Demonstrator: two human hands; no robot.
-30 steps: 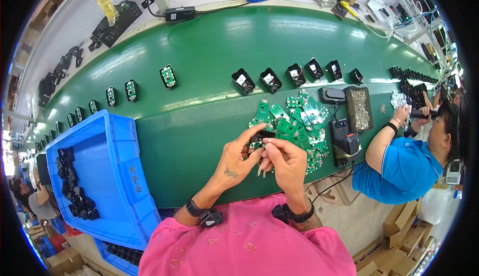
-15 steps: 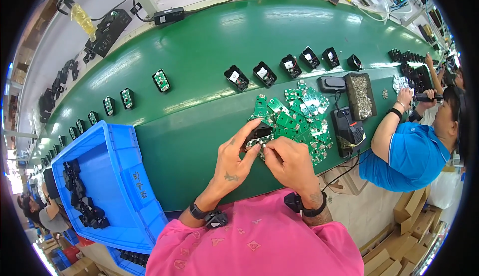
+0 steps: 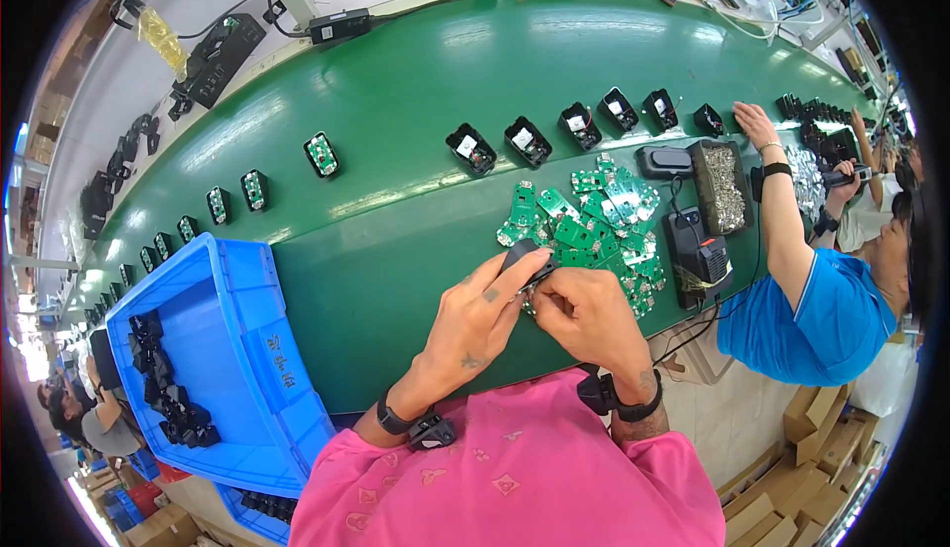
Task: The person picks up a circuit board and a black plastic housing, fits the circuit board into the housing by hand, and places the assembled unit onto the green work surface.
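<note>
My left hand grips a small black plastic housing over the green bench, its thumb and fingers around the shell. The housing is tilted, so its inside is mostly hidden. Close against its lower edge is my right hand, with fingers curled and pinched together; what lies between them is hidden. Just beyond both hands spreads a loose pile of green circuit boards, several overlapping. Further back stands a row of open black housings with white parts and wires inside.
Left of me stands a blue crate holding black parts. Housings with green boards line the bench's left. To the right are a tray of small metal parts and a black corded device. A co-worker's hand reaches across the bench.
The housing in my left hand has turned, so its outer shell shows instead of the open side. My right fingers have curled in more. The co-worker's arm has stretched toward the row of housings.
</note>
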